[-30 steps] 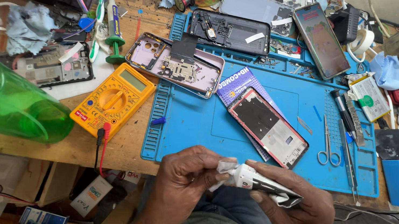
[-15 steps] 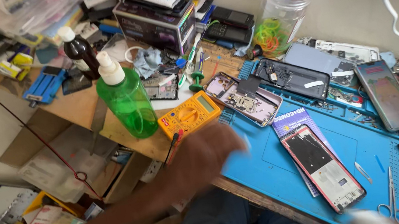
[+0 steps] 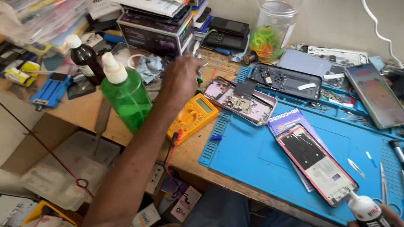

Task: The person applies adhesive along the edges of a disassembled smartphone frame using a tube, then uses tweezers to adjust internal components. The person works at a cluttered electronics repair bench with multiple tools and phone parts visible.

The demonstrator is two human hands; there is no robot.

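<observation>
Head view shows the left hand stretched past the green bottle, fingers closing on small tools at the bench's back. Better to pinch one cleanly. Right hand grips a white-capped tube low by the blue mat.

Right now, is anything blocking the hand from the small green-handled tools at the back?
Nothing visible. The left hand is at the small green-handled tools; the green plastic spray bottle stands beside the arm.

Wooden bench, cluttered. On it: blue work mat at right-centre; yellow multimeter just left of mat; green spray bottle & dark brown bottle further left; clear jar nr wall; stacked boxes behind.
</observation>
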